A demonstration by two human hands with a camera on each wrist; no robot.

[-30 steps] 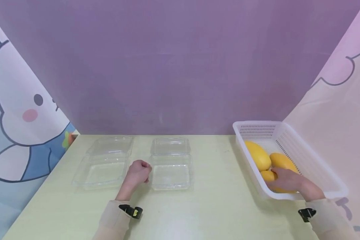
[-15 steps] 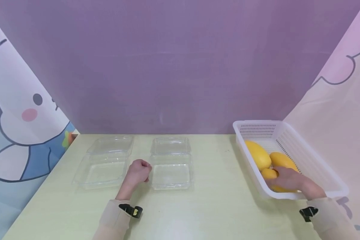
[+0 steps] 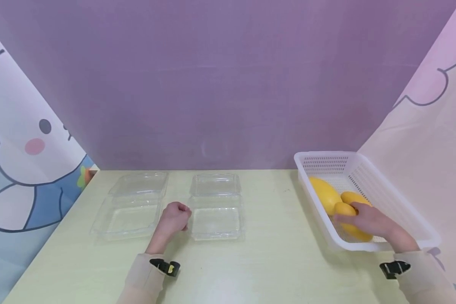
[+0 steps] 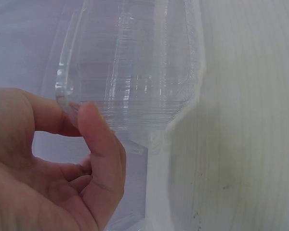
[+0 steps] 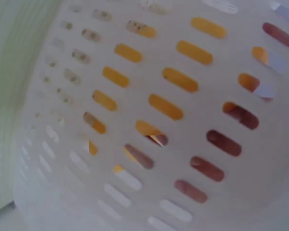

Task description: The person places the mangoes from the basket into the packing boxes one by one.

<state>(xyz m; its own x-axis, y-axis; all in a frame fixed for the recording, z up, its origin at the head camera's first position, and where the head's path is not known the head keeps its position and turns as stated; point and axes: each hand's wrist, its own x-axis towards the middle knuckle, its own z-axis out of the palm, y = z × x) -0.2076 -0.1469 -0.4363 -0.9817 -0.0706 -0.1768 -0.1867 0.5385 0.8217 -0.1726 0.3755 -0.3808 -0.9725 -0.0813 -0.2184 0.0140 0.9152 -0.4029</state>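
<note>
My left hand [image 3: 175, 217] is at the left edge of the smaller clear plastic clamshell box [image 3: 217, 223], which lies with its lid folded back. In the left wrist view, thumb and forefinger pinch the box's rim [image 4: 65, 86]. Over on the right, my right hand [image 3: 374, 221] reaches into a white slotted basket [image 3: 399, 207] and grips a small mango [image 3: 343, 209]. A larger yellow mango [image 3: 324, 194] and another mango [image 3: 351, 197] lie close by, with one more partly beneath the hand. The basket wall [image 5: 149, 178] covers most of the right wrist view; yellow fruit and fingers show through its slots.
A larger clear clamshell box [image 3: 134, 217] stands with its lid back, left of my left hand. Behind the pale wooden table [image 3: 273, 261] rises a purple panel [image 3: 228, 84]. Printed cartoon sheets [image 3: 19, 126] line the sides.
My right hand has moved slightly up and to the right, and the small mango in its fingers has risen with it. My left hand has stayed at the smaller box.
</note>
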